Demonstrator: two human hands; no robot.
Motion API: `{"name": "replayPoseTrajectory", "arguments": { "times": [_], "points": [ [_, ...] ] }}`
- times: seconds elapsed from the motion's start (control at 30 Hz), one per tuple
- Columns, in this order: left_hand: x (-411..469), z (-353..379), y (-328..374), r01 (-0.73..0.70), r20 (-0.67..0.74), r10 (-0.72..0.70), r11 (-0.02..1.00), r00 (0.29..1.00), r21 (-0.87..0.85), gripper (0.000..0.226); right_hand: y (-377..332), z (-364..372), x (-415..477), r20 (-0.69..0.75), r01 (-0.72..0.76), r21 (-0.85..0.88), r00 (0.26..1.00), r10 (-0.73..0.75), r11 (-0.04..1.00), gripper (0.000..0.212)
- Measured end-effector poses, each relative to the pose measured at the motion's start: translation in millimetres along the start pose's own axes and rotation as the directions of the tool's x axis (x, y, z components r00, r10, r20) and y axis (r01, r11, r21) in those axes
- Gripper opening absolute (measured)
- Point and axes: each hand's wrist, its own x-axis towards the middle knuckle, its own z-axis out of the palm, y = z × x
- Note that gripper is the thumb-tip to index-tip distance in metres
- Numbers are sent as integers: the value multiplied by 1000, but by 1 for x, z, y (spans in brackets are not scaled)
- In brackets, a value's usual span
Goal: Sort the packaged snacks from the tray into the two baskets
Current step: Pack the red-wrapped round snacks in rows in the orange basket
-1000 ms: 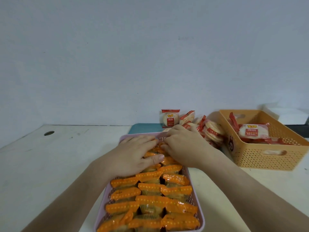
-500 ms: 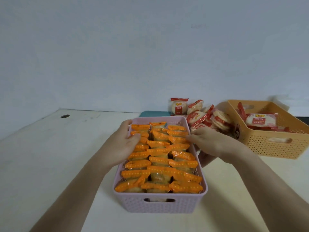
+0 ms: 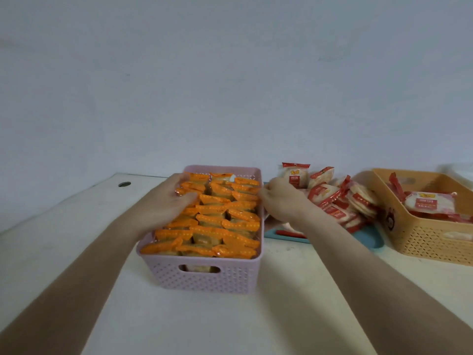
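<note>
A pink basket (image 3: 204, 275) stands in the middle of the table, packed full of orange snack packets (image 3: 225, 221). My left hand (image 3: 166, 203) lies over the basket's left rim, fingers spread on the packets there. My right hand (image 3: 280, 198) is at the basket's right rim, with curled fingertips touching the edge. To the right, a blue tray (image 3: 369, 239) carries a pile of red-and-white snack packets (image 3: 332, 201). Further right stands an orange basket (image 3: 430, 242) holding more red-and-white packets (image 3: 430, 203).
The white table runs up to a plain wall close behind the basket and tray. A round cable hole (image 3: 124, 184) sits at the table's far left. My right forearm crosses the tray's front left part.
My hands have gone from the top of the orange packets to the pink basket's two sides. The basket now sits farther from me and left of the tray.
</note>
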Motion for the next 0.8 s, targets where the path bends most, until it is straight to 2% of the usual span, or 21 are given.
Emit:
{"name": "replayPoseTrajectory", "arguments": {
  "times": [0.13, 0.17, 0.23, 0.27, 0.3, 0.37, 0.4, 0.5, 0.53, 0.63, 0.8],
  "points": [
    [19, -30, -28, 54, -25, -50, 977, 998, 206, 45, -18, 45, 35, 42, 9, 2, 999, -9, 1000, 34],
    [22, -31, -32, 29, -64, -12, 964, 998, 263, 43, -19, 52, 43, 34, 12, -8, 999, -12, 1000, 35],
    [23, -33, -42, -71, -187, 152, 923, 971, 378, 35, -23, 69, 62, 19, 12, -22, 1000, -11, 1000, 38],
    [22, -32, -44, -137, -230, 239, 912, 944, 387, 31, -24, 76, 72, 6, 12, -29, 1000, -12, 999, 38],
    [18, -30, -45, -179, -238, 267, 925, 934, 335, 27, -24, 81, 79, -6, 11, -31, 1000, -11, 999, 38],
    [11, -23, -51, -265, -158, 302, 940, 940, 216, 24, -23, 92, 94, -10, -1, -36, 1000, 0, 999, 36],
    [7, -16, -52, -303, -70, 326, 925, 943, 228, 31, -22, 96, 100, -14, -5, -46, 1000, 5, 999, 35],
    [0, 7, -61, -369, 190, 317, 838, 929, 402, 76, -14, 103, 113, -43, -13, -79, 999, 10, 997, 31],
    [3, 15, -66, -388, 205, 329, 785, 922, 483, 80, -10, 105, 119, -55, -14, -83, 998, 9, 996, 31],
    [16, 30, -78, -407, 145, 414, 664, 899, 627, 70, -5, 102, 130, -70, -16, -126, 998, 7, 992, 33],
    [45, 41, -82, -402, 125, 444, 613, 887, 680, 60, 0, 89, 129, -8, 11, -201, 1000, -13, 980, 33]
  ]
}}
